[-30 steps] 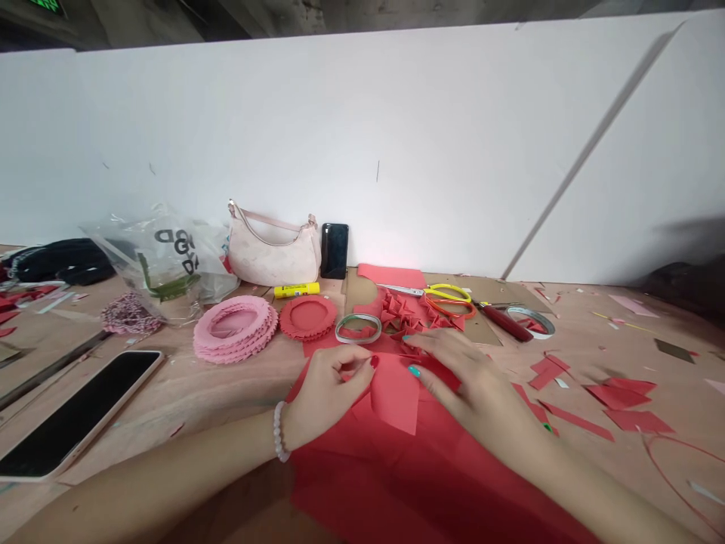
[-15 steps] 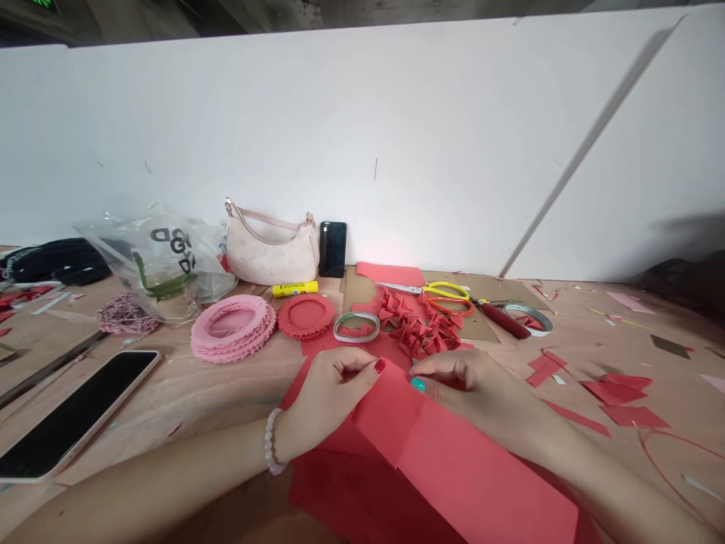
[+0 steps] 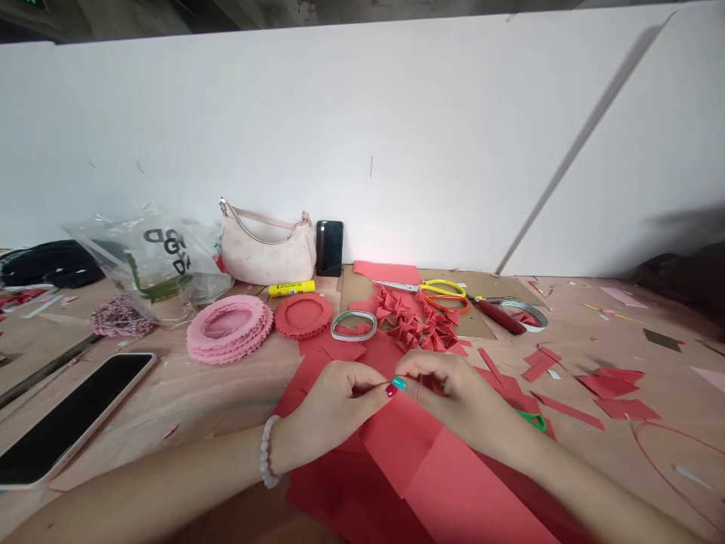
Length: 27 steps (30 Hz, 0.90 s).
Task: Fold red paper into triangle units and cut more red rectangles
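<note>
A long strip of red paper (image 3: pixel 436 461), creased across, slants from my fingertips down toward the lower right. My left hand (image 3: pixel 343 400) pinches its upper end between thumb and fingers. Right beside it, my right hand (image 3: pixel 447 389) pinches the same end, and the two thumb tips touch. More red paper (image 3: pixel 340 483) lies beneath the strip in shadow. Just beyond my hands is a pile of folded red paper pieces (image 3: pixel 422 321). A roll of tape (image 3: pixel 354 326) and a red scalloped paper ring stack (image 3: pixel 303 316) lie behind my left hand.
Scissors with yellow handles (image 3: pixel 445 289) and a red-handled tool (image 3: pixel 501 315) lie at the back. Pink paper rings (image 3: pixel 229 330), a glue stick (image 3: pixel 291 289), a handbag (image 3: pixel 266 245) and a phone (image 3: pixel 73 415) are on the left. Red scraps (image 3: pixel 612 381) are scattered right. A white wall stands behind.
My right hand has moved left until its thumb meets my left thumb at the paper's end. The strip has shifted slightly down, and a green handle now shows beside my right wrist.
</note>
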Available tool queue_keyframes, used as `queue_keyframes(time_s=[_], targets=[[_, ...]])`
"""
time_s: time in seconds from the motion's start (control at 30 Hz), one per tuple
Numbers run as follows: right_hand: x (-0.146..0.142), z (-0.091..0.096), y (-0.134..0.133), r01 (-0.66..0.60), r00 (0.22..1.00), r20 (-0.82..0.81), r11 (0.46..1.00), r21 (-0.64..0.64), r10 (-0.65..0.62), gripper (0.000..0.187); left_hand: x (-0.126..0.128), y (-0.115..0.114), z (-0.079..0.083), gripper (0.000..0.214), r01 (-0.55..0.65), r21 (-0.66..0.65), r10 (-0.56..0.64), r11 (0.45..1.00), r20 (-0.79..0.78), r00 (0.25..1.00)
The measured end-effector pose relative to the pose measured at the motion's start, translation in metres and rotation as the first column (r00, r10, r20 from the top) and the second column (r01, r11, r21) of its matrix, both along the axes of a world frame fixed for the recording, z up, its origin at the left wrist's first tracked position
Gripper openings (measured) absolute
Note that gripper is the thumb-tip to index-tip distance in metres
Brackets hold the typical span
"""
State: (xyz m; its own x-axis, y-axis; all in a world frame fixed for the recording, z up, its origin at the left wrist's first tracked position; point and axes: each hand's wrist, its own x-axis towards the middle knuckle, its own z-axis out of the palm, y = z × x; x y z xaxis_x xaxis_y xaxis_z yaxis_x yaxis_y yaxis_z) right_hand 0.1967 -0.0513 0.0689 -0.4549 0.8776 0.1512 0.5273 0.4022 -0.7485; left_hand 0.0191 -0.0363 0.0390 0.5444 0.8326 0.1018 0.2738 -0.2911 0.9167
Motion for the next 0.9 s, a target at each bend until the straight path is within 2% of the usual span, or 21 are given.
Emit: queue_keyframes(time_s=[0.1,0.17,0.27,0.33,0.5,0.6,0.7,0.8,0.83,0.9], targets=[[0.002,-0.003,0.003,0.054,0.995,-0.08,0.998,0.019,-0.052,0.018,0.0,-0.002,0.002,0.035,0.005,-0.017,-0.005,1.0,0.002,1.0],[0.005,-0.005,0.006,0.117,0.978,-0.171,0.993,-0.004,-0.116,0.019,-0.001,0.0,0.001,0.034,0.041,-0.091,-0.037,0.995,0.04,0.999],[0.01,-0.005,0.012,0.164,0.936,-0.297,0.98,-0.115,-0.191,0.024,-0.004,0.008,-0.005,0.033,0.087,-0.219,-0.062,0.972,0.118,0.991],[0.013,-0.005,0.016,0.185,0.903,-0.354,0.964,-0.193,-0.244,0.025,-0.007,0.015,-0.01,0.034,0.085,-0.249,-0.052,0.965,0.137,0.989],[0.02,-0.01,0.023,0.31,0.803,-0.433,0.908,-0.282,-0.409,0.026,-0.007,0.022,-0.016,0.041,0.019,-0.273,0.039,0.962,0.203,0.978],[0.015,-0.015,0.022,0.293,0.808,-0.424,0.904,-0.312,-0.409,0.028,-0.002,0.017,-0.011,0.031,0.088,-0.285,-0.019,0.955,0.234,0.972],[0.009,-0.013,0.021,0.275,0.899,-0.279,0.93,-0.242,-0.338,0.03,-0.003,0.016,-0.004,0.021,0.127,-0.283,-0.081,0.951,0.169,0.982],[0.017,-0.004,0.022,0.227,0.973,0.041,0.972,-0.06,-0.225,0.037,-0.013,0.026,-0.001,0.021,0.095,-0.239,-0.095,0.966,0.012,0.995],[0.023,-0.001,0.022,0.212,0.961,0.182,0.977,0.009,-0.21,0.037,-0.018,0.031,-0.002,0.027,0.109,-0.191,-0.123,0.976,-0.063,0.99],[0.039,0.0,0.022,0.226,0.851,0.451,0.963,0.149,-0.269,0.03,-0.025,0.038,-0.005,0.034,0.182,-0.039,-0.186,0.983,-0.226,0.956]])
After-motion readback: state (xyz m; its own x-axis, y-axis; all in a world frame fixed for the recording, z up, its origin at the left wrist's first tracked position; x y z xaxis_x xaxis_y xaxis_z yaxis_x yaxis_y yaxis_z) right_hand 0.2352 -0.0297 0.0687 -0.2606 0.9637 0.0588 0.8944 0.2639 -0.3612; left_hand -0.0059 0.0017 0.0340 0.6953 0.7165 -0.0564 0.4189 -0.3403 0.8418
